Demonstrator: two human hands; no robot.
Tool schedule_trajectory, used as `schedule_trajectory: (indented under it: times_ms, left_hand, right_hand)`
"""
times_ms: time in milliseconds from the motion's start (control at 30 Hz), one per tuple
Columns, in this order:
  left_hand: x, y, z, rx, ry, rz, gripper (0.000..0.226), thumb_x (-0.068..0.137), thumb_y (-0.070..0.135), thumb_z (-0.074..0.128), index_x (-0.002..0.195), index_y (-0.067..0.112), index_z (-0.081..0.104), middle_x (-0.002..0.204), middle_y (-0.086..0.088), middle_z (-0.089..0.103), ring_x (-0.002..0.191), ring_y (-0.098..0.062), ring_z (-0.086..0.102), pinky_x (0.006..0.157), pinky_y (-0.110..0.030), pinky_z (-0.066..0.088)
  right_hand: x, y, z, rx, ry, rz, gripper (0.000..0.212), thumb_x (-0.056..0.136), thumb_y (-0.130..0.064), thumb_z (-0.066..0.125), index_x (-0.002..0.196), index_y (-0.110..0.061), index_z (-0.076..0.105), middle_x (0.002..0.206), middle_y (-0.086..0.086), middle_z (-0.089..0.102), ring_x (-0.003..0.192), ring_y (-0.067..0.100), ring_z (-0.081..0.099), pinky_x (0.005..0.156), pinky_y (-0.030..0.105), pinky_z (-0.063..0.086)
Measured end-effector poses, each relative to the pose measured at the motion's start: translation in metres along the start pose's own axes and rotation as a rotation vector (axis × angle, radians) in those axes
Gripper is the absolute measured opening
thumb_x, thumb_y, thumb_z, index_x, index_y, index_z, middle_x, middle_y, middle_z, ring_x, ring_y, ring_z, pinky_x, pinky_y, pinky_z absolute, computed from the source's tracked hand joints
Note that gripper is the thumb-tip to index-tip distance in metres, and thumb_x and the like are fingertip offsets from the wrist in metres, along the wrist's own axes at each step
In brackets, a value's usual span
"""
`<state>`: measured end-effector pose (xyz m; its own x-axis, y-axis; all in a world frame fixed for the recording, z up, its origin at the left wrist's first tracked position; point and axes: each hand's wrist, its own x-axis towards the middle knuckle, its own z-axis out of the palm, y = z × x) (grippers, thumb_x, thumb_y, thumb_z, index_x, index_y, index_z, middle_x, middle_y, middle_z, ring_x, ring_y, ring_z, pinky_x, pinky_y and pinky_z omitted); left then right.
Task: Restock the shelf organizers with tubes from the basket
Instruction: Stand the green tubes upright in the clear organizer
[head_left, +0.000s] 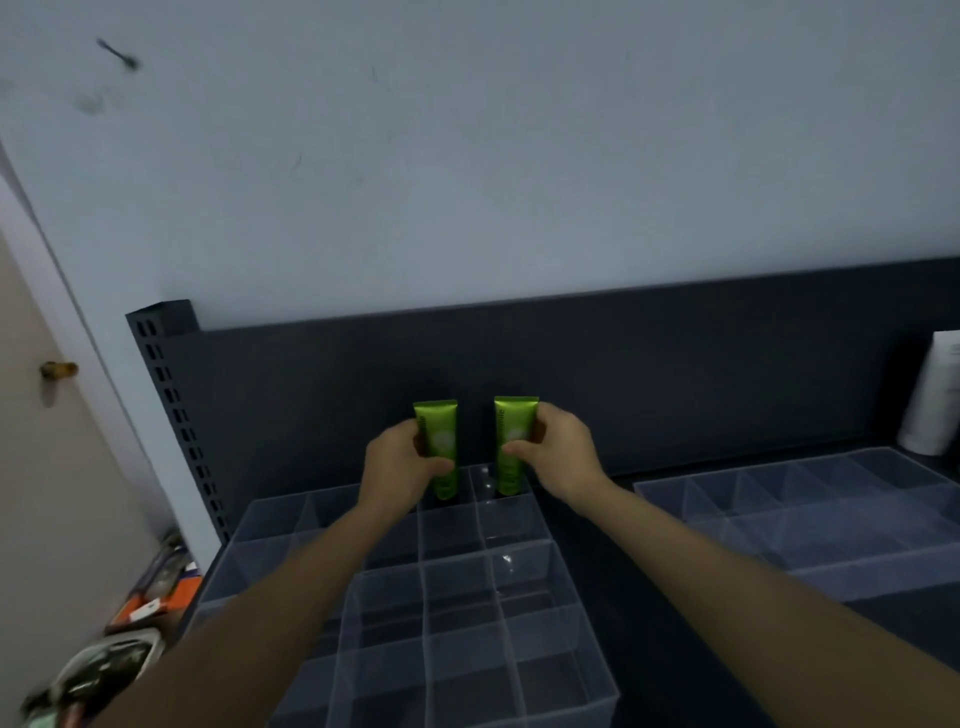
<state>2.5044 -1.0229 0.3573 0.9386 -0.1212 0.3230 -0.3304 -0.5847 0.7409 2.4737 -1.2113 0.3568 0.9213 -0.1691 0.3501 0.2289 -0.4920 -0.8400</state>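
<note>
Two green tubes stand upright, cap down, in the back row of a clear plastic organizer on the dark shelf. My left hand grips the left green tube, whose lower end sits in a rear compartment. In the neighbouring compartment to the right stands the right green tube, held by my right hand. The remaining compartments in front hold nothing. No basket is visible.
A second clear organizer lies to the right on the shelf. A white tube stands at the far right against the dark back panel. Clutter lies on the floor at lower left beside the perforated shelf upright.
</note>
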Motion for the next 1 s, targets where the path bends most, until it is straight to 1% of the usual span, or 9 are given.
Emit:
schedule_trajectory:
  times_ms: [100,200,300,400,500,633,767,900,1000]
  left_hand:
    - [0.002,-0.010,0.004,0.034,-0.010,-0.005,0.022,0.071,0.009,0.079,0.082,0.011,0.061,0.073,0.007,0.059,0.064,0.000,0.053,0.047,-0.009,0.036]
    - [0.004,-0.018,0.005,0.050,-0.003,-0.023,0.023,0.069,0.011,0.081,0.082,0.010,0.062,0.073,0.005,0.060,0.064,-0.001,0.054,0.047,-0.011,0.037]
    - [0.006,-0.024,0.004,0.060,0.009,-0.048,0.029,0.070,0.013,0.081,0.088,0.007,0.060,0.080,-0.001,0.062,0.067,-0.005,0.054,0.050,-0.013,0.034]
    - [0.005,-0.027,0.003,0.053,0.004,-0.063,0.037,0.069,0.013,0.081,0.096,0.007,0.057,0.091,-0.004,0.063,0.080,-0.015,0.058,0.059,-0.019,0.041]
    - [0.002,-0.027,0.002,0.016,-0.006,-0.093,0.054,0.068,0.015,0.083,0.112,0.007,0.053,0.101,-0.002,0.059,0.094,-0.017,0.058,0.073,-0.024,0.044]
    - [-0.003,-0.024,-0.004,0.007,0.005,-0.099,0.062,0.069,0.016,0.082,0.121,0.005,0.050,0.107,-0.005,0.057,0.099,-0.019,0.056,0.077,-0.026,0.044]
    - [-0.010,-0.017,-0.009,0.013,0.031,-0.093,0.068,0.070,0.019,0.082,0.126,0.006,0.046,0.118,-0.010,0.055,0.103,-0.018,0.053,0.083,-0.028,0.045]
    - [-0.026,-0.002,-0.015,0.103,0.169,0.031,0.066,0.070,0.022,0.082,0.122,0.008,0.045,0.119,-0.009,0.045,0.102,-0.015,0.047,0.084,-0.025,0.041]
    - [-0.042,0.017,-0.015,0.218,0.257,0.227,0.055,0.072,0.024,0.080,0.113,0.009,0.048,0.111,-0.005,0.043,0.102,-0.020,0.048,0.085,-0.029,0.043]
  right_hand:
    - [0.007,0.005,0.007,0.006,-0.035,-0.005,0.023,0.077,-0.008,0.074,0.097,-0.010,0.062,0.093,0.002,0.066,0.088,0.014,0.062,0.071,0.017,0.048]
    - [0.011,0.009,0.013,-0.034,-0.077,-0.014,0.022,0.078,-0.008,0.074,0.096,-0.009,0.062,0.095,0.005,0.066,0.090,0.015,0.062,0.074,0.021,0.050]
    - [0.013,0.013,0.016,-0.082,-0.074,-0.021,0.022,0.079,-0.011,0.073,0.096,-0.008,0.060,0.096,0.006,0.066,0.090,0.017,0.062,0.080,0.030,0.054]
    - [0.016,0.015,0.017,-0.123,-0.029,-0.009,0.025,0.079,-0.013,0.073,0.098,-0.007,0.059,0.096,0.007,0.065,0.090,0.018,0.062,0.081,0.031,0.053]
    - [0.014,0.014,0.019,-0.139,-0.036,0.002,0.024,0.079,-0.011,0.072,0.099,-0.006,0.058,0.097,0.008,0.065,0.092,0.020,0.062,0.082,0.035,0.054]
    - [0.010,0.012,0.019,-0.150,-0.012,0.030,0.026,0.080,-0.012,0.072,0.102,-0.006,0.059,0.099,0.007,0.064,0.094,0.018,0.060,0.079,0.026,0.049]
    - [0.000,0.005,0.013,-0.137,0.023,0.046,0.035,0.082,-0.012,0.071,0.112,-0.004,0.057,0.102,0.006,0.061,0.096,0.015,0.057,0.081,0.023,0.046]
    - [-0.019,-0.004,-0.004,-0.123,0.081,0.027,0.042,0.081,-0.013,0.071,0.119,-0.005,0.054,0.105,0.006,0.059,0.095,0.012,0.053,0.082,0.019,0.042]
    - [-0.042,-0.010,-0.027,-0.160,0.134,-0.032,0.040,0.083,-0.017,0.070,0.119,-0.008,0.055,0.109,0.004,0.059,0.098,0.011,0.054,0.084,0.019,0.042]
